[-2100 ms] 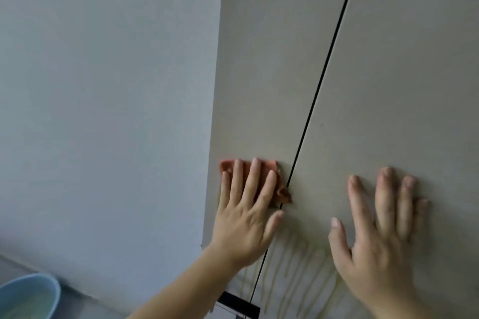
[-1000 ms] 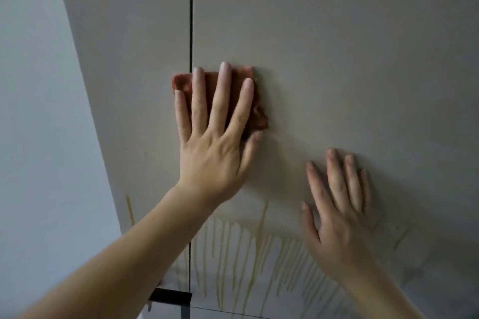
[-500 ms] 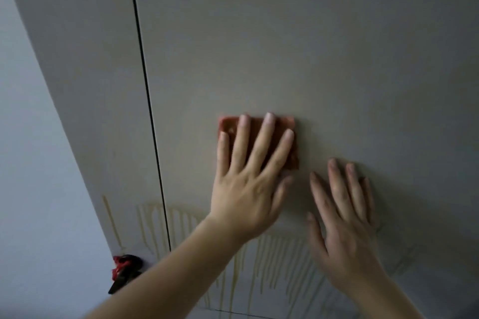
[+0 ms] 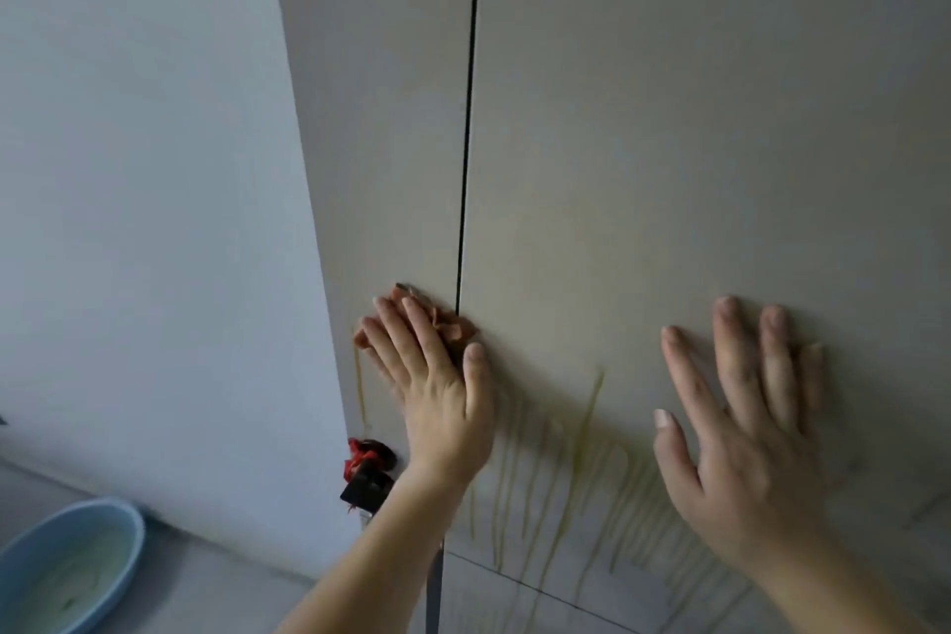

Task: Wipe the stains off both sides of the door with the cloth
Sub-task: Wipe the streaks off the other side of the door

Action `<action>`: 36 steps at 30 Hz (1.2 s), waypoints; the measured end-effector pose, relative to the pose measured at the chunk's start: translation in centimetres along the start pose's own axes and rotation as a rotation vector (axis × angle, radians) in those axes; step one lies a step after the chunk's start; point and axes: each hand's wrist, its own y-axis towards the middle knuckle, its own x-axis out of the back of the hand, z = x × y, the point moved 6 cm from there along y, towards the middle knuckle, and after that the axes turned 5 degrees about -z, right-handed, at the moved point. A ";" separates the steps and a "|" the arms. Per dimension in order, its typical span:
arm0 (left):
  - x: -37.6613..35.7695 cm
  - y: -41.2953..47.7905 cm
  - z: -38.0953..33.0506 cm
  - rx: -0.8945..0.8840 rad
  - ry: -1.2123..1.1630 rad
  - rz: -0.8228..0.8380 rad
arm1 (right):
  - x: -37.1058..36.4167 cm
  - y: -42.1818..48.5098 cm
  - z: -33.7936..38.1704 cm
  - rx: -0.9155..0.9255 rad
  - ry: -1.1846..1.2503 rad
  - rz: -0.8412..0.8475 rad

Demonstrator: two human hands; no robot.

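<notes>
A pale beige door [image 4: 669, 144] fills the right of the view, split by a dark vertical seam [image 4: 465, 144]. My left hand [image 4: 435, 386] presses a reddish-orange cloth [image 4: 453, 327] flat against the door just left of the seam, fingers straight. Most of the cloth is hidden under the hand. My right hand [image 4: 741, 432] lies flat on the door further right, fingers spread, holding nothing. Yellowish drip stains [image 4: 571, 469] run down the door below both hands, and one thin streak [image 4: 359, 386] runs near the door's left edge.
A black door handle with red fabric tied on it [image 4: 368, 471] sticks out at the door's left edge. A white wall [image 4: 144, 196] stands to the left. A light blue basin [image 4: 67, 566] of cloudy water sits on the grey floor at bottom left.
My left hand has slid the cloth leftwards across the seam and down to the door's left edge. My right hand stays flat on the door. The view has swung left, showing the basin.
</notes>
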 end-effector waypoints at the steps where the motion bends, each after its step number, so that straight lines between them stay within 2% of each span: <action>1: -0.4 -0.9 0.6 0.057 -0.039 0.005 | -0.1 -0.1 0.0 0.002 -0.008 -0.001; 5: 0.9 2.5 -0.4 0.153 -0.180 -0.112 | 0.3 -0.1 -0.2 0.046 0.014 0.007; 8: 0.8 3.6 -4.5 0.056 -0.190 -0.153 | 1.0 -0.7 -1.1 0.061 0.035 0.038; 11: -2.3 -1.1 -9.6 -0.100 -0.151 -0.032 | 2.0 -2.2 -3.5 0.014 -0.003 0.036; 16: -7.8 -10.1 -16.6 -0.126 -0.126 0.171 | 3.9 -4.4 -8.4 -0.082 -0.034 0.000; 20: -6.7 -6.2 -18.7 -0.297 -0.038 0.051 | 5.6 -5.6 -12.1 -0.097 -0.056 -0.007; 24: -5.9 -3.7 -21.3 -0.271 -0.058 -0.011 | 6.8 -7.3 -15.5 -0.144 -0.065 -0.048; 28: -10.2 -12.7 -23.1 -0.630 0.103 0.176 | 6.6 -10.1 -17.2 -0.133 -0.063 -0.003; 29: -10.8 -14.1 -22.7 -0.662 0.152 0.191 | 6.7 -10.8 -17.8 -0.132 -0.064 0.008; 33: -9.8 -10.5 -25.9 -0.685 0.171 0.077 | 7.7 -12.9 -20.3 -0.154 -0.072 0.019; 36: -9.6 -8.5 -29.2 -0.634 0.139 0.016 | 8.0 -14.4 -21.5 -0.202 -0.062 0.028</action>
